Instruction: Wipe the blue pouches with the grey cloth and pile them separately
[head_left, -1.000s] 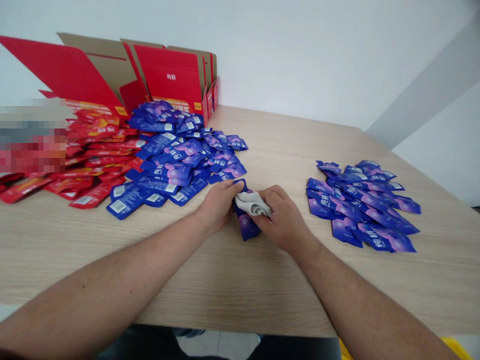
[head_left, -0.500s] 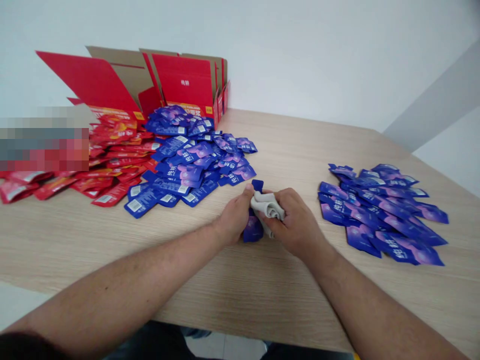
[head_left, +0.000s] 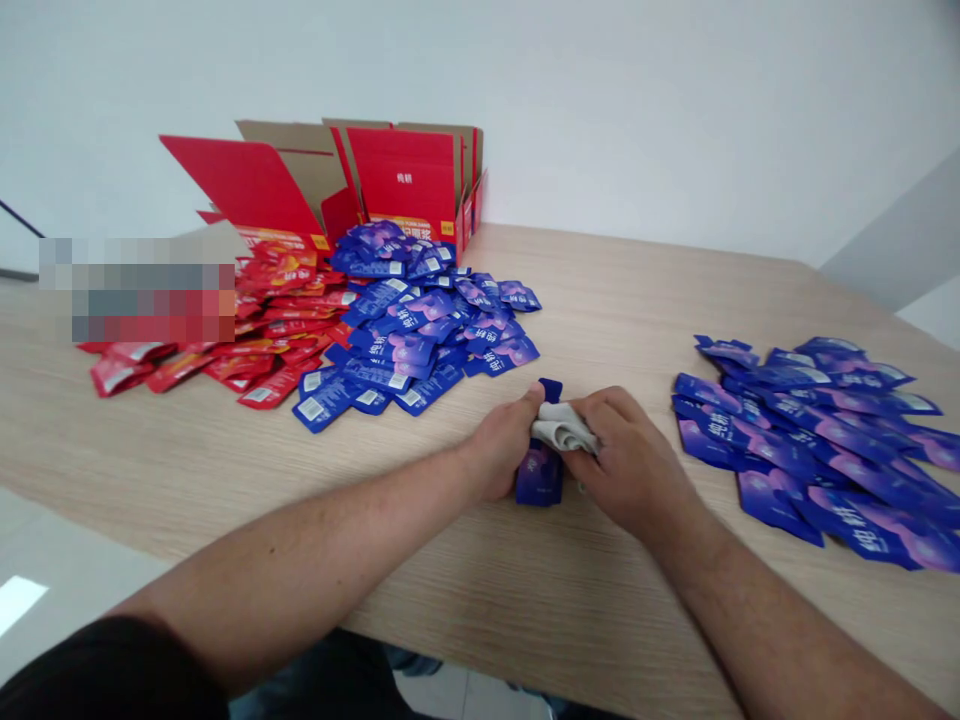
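My left hand (head_left: 501,448) grips a blue-purple sachet (head_left: 540,477) upright on the wooden table (head_left: 450,560), fingers closed on its left edge. My right hand (head_left: 634,462) is closed on a crumpled grey cloth (head_left: 561,427) pressed against the top of the sachet. A heap of blue sachets (head_left: 427,320) lies to the far left of my hands. A second spread of blue sachets (head_left: 817,430) lies to the right.
Red sachets (head_left: 255,340) lie in a pile left of the blue heap. An open red cardboard box (head_left: 405,180) stands behind them against the white wall. A blurred patch covers the far left.
My view has swung left, so everything sits further right in the picture. The cloth has slid up the sachet. Both hands keep their grip.
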